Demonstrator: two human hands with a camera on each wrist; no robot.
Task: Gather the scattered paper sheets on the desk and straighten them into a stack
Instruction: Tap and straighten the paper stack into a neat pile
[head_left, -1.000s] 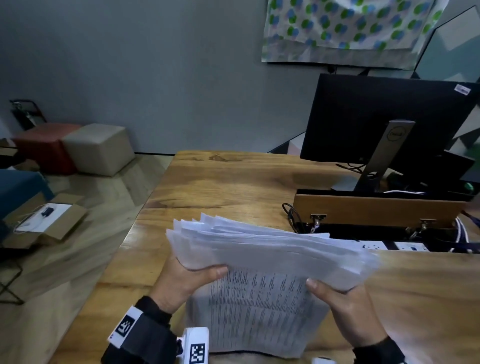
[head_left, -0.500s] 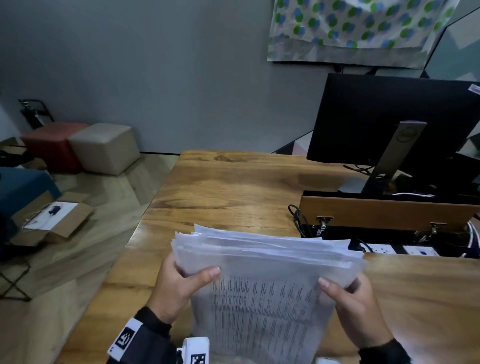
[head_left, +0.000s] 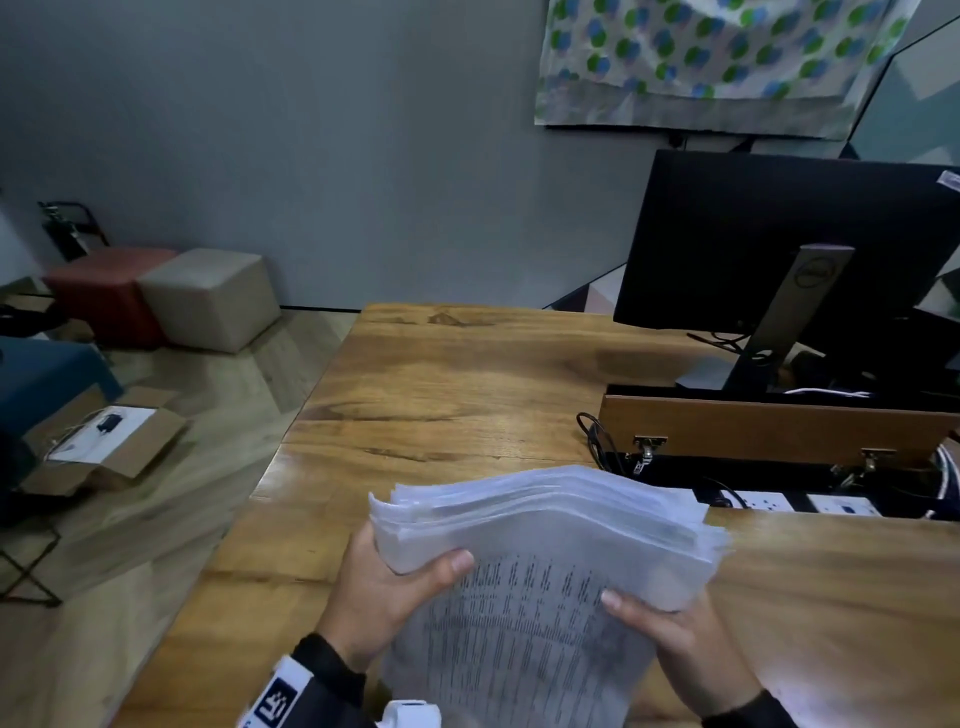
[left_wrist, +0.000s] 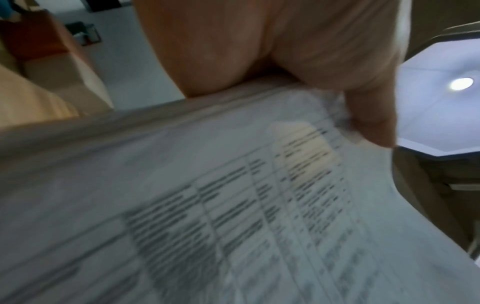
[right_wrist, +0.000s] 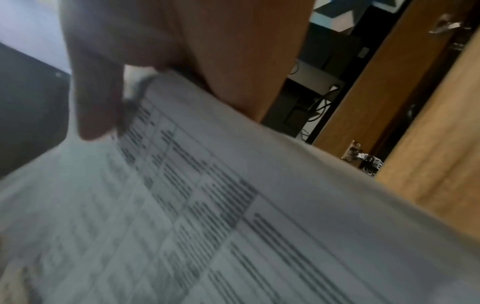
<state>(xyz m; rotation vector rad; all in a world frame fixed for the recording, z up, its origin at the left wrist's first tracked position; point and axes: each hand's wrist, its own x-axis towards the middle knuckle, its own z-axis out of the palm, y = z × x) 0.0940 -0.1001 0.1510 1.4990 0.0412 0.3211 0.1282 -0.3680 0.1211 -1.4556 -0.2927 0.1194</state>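
Note:
A thick bundle of printed paper sheets stands on its lower edge near the front of the wooden desk, top edges ragged and bowed. My left hand grips its left side, thumb on the printed face. My right hand grips the right side the same way. The left wrist view shows the paper sheets blurred under my left hand. In the right wrist view the paper sheets fill the frame below my right hand. The fingers behind the bundle are hidden.
A black monitor on a stand sits at the back right. In front of it is a raised wooden flap over a cable tray with power sockets. Left of the desk lie floor, two cube stools and a cardboard box.
The bundle has been drawn closer to me and its fanned top edges have come closer together. Both hands keep their grip on its sides.

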